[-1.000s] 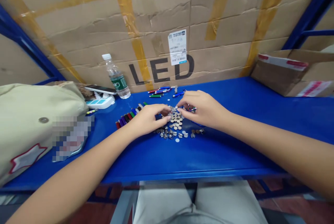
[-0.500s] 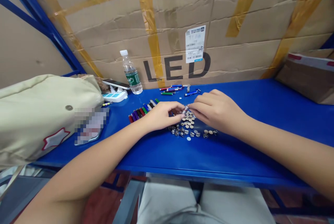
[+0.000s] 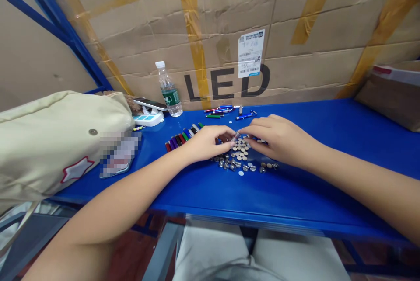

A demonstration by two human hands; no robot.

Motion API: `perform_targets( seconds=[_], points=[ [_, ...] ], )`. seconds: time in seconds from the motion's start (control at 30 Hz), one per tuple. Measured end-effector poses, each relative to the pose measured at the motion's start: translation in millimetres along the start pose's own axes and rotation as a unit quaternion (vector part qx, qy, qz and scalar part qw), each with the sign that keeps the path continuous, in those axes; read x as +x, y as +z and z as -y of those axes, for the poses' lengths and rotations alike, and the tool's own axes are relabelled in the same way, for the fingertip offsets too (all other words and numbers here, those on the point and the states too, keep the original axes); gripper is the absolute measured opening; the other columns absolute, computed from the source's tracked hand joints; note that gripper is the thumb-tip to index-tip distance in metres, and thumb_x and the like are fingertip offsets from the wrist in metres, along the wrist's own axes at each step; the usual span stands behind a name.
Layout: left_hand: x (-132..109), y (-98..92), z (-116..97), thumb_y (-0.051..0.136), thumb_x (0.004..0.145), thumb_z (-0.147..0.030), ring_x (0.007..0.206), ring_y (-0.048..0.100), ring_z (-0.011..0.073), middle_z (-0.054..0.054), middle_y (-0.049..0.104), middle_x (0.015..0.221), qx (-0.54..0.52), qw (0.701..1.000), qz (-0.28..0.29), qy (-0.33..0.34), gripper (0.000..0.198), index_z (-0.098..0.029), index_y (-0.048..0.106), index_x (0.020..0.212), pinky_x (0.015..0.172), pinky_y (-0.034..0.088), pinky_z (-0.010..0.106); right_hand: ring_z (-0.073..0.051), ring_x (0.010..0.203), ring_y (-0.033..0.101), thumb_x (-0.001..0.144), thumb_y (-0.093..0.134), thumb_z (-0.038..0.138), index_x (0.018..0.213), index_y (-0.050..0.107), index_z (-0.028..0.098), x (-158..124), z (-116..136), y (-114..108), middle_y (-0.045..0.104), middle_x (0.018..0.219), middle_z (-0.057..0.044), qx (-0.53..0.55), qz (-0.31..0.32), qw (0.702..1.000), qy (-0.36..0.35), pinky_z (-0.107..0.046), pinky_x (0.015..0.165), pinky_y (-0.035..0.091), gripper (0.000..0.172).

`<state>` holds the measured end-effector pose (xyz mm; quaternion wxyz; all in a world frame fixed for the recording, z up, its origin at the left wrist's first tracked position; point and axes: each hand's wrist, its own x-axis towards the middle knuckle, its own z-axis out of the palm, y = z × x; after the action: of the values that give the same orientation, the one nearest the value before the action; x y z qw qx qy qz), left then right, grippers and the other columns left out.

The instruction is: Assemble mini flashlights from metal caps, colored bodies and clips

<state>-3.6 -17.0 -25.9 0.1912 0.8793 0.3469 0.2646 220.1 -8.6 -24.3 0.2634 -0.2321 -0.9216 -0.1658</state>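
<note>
A heap of small round button cells and silver caps lies on the blue shelf. My left hand and my right hand meet just above the heap, fingertips pinched together on a small silver cylindrical part held between them. A row of coloured little tubes lies just left of my left hand. More coloured tubes lie further back near the cardboard.
A big taped cardboard box marked LED forms the back wall. A water bottle, a phone on a white power strip and a beige cloth bag stand at the left. Another carton sits far right.
The view has shifted, so everything sits further right in the picture. My hands have come together from resting on the heap to pinching one small silver part between them.
</note>
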Motion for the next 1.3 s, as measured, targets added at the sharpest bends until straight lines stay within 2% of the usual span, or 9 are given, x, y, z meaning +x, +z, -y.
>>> perform_targets(
  seconds=[0.77, 0.9, 1.07, 1.17, 1.3],
  points=[
    [0.7, 0.7, 1.0, 0.055, 0.086, -0.027, 0.082, 0.064, 0.0136, 0.003, 0.069, 0.092, 0.029, 0.999, -0.009, 0.018, 0.020, -0.017, 0.061, 0.103, 0.077, 0.052, 0.028, -0.018, 0.077, 0.062, 0.092, 0.042, 0.030, 0.099, 0.065, 0.019, -0.1, -0.9, -4.7, 0.069, 0.088, -0.007, 0.034, 0.018, 0.999, 0.005, -0.032, 0.070, 0.041, 0.027],
    [1.3, -0.2, 0.1, 0.055, 0.086, -0.027, 0.082, 0.064, 0.0141, 0.002, 0.069, 0.091, 0.045, 0.999, -0.015, 0.007, 0.019, -0.018, 0.061, 0.101, 0.075, 0.052, 0.028, -0.019, 0.079, 0.063, 0.090, 0.043, 0.031, 0.099, 0.064, 0.020, 1.1, 0.8, -5.8, 0.070, 0.090, -0.007, 0.051, 0.031, 0.998, 0.034, -0.032, 0.071, 0.042, 0.025],
    [2.1, -1.1, 2.4, 0.054, 0.085, -0.027, 0.082, 0.064, 0.0138, 0.004, 0.068, 0.094, 0.040, 0.999, -0.031, -0.007, 0.019, -0.017, 0.060, 0.101, 0.073, 0.052, 0.027, -0.018, 0.072, 0.062, 0.084, 0.051, 0.029, 0.103, 0.057, 0.018, 2.2, 5.4, -5.7, 0.069, 0.082, -0.005, 0.076, 0.048, 0.990, 0.112, -0.029, 0.063, 0.042, 0.022],
    [1.9, -1.6, 4.2, 0.054, 0.085, -0.028, 0.082, 0.064, 0.0136, 0.004, 0.067, 0.093, 0.041, 0.998, -0.037, -0.015, 0.019, -0.017, 0.060, 0.099, 0.071, 0.052, 0.027, -0.018, 0.070, 0.061, 0.084, 0.051, 0.029, 0.097, 0.057, 0.018, 1.8, 6.2, -3.8, 0.068, 0.081, -0.004, 0.092, 0.065, 0.985, 0.128, -0.028, 0.060, 0.041, 0.018],
    [1.6, -2.0, 5.1, 0.054, 0.083, -0.025, 0.083, 0.063, 0.0144, 0.003, 0.067, 0.092, 0.055, 0.998, -0.032, -0.020, 0.017, -0.017, 0.059, 0.097, 0.071, 0.052, 0.027, -0.017, 0.070, 0.059, 0.085, 0.051, 0.026, 0.084, 0.060, 0.019, 0.4, 4.4, 1.7, 0.066, 0.079, -0.004, 0.110, 0.110, 0.984, 0.089, -0.027, 0.062, 0.040, 0.012]
  ],
)
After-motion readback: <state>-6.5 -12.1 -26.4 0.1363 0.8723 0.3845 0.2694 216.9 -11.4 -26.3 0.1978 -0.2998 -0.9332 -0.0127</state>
